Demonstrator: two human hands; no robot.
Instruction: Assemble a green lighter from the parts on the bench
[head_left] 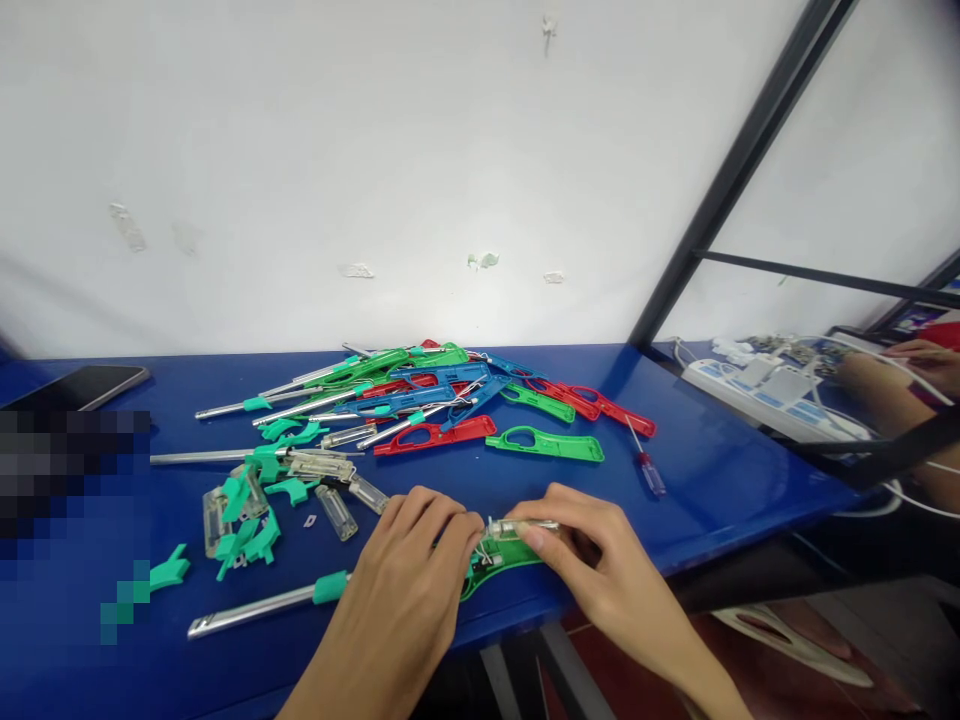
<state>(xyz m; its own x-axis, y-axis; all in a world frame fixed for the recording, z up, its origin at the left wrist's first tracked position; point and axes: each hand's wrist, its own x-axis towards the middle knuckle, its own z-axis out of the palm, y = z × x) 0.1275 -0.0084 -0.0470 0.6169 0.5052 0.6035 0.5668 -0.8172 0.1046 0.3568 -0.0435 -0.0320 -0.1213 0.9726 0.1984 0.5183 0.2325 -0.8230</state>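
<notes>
Near the front edge of the blue table lies a green lighter shell (510,553) with a teal collar (330,587) and a long metal tube (251,612) pointing left. My left hand (420,560) is closed over the middle of this lighter, its fingertips at the shell's inner parts. Between the thumb and fingers of my right hand (592,540) is a clear fuel tank (504,528), held just over the green shell. Thin white wires show beside the tank. My left palm hides the part of the lighter under it.
Behind are piled lighters (420,385), a green half shell (547,444) and a screwdriver (649,472). Teal triggers (236,495) and clear tanks (336,512) lie left. A phone (82,385) is far left. Beyond a black frame (720,190) are power strips (772,395) and another person's arm (892,410).
</notes>
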